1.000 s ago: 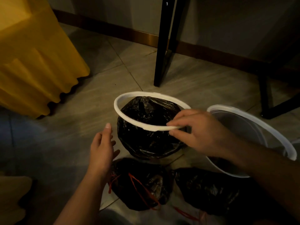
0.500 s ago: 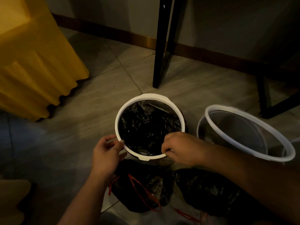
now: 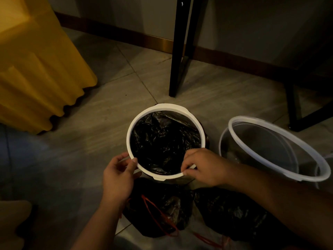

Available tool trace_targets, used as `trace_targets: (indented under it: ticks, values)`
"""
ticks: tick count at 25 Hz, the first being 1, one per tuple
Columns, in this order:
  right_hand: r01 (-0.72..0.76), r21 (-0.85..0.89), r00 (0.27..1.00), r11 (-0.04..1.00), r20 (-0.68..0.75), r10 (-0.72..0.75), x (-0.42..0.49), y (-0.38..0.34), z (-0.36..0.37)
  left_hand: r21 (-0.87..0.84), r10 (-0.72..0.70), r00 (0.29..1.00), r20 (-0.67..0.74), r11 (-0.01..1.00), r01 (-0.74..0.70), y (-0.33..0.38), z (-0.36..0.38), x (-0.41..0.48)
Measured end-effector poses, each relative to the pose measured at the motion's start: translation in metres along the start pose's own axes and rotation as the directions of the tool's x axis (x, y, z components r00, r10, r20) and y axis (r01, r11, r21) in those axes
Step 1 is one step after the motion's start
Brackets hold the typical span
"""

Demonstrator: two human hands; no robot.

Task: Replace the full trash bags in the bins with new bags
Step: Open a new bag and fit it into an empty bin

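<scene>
Both hands, left (image 3: 118, 175) and right (image 3: 201, 166), pinch the white rim ring (image 3: 164, 106) atop a bin lined with a black trash bag (image 3: 164, 143), fingers curled.

Nothing here can be read: no text, label, brand, number or sign shows on any surface in this dim view.

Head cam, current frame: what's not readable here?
All head view.
- Bin body below the white ring: hidden by the ring and black liner.
- Floor bag on the right: partly under the right forearm, too dark to see its tie.
- Clear bin bottom: dim, contents unclear.
- Beige shape, bottom left: blurred, cut by the frame edge.
</scene>
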State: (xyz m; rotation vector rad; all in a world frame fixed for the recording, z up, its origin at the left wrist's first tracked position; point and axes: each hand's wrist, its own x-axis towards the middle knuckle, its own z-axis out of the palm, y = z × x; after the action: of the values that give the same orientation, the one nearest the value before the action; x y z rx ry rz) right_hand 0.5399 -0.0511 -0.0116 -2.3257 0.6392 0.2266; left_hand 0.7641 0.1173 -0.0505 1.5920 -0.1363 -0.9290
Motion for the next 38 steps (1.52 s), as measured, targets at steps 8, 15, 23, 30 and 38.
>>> trace_targets:
  ticks: [8, 15, 23, 30, 38]
  values:
    - [0.021, -0.060, 0.996, 0.998, 0.085, -0.016, 0.005, 0.001, 0.006, 0.191, 0.084, 0.996, -0.035, 0.979, -0.076, -0.005, 0.002, 0.004]
    - [-0.052, -0.085, 0.994, 0.995, -0.098, 0.043, 0.092, -0.029, -0.018, 0.638, 0.304, 0.939, 0.164, 0.693, -0.336, 0.006, 0.008, -0.003]
    - [-0.439, -0.229, 0.856, 0.869, 0.186, 0.482, 0.213, 0.002, 0.062, 0.613, 0.276, 0.863, 0.422, 0.615, -0.497, -0.011, 0.001, -0.005]
    - [-0.450, -0.318, 0.696, 0.834, 0.460, 0.551, 0.205, 0.018, 0.075, 0.633, 0.301, 0.856, 0.420, 0.579, -0.513, -0.010, 0.000, -0.003]
    - [-0.414, -0.550, 0.659, 0.725, 0.368, 0.656, 0.189, 0.039, 0.027, 0.604, 0.311, 0.870, 0.382, 0.629, -0.489, -0.007, -0.005, 0.002]
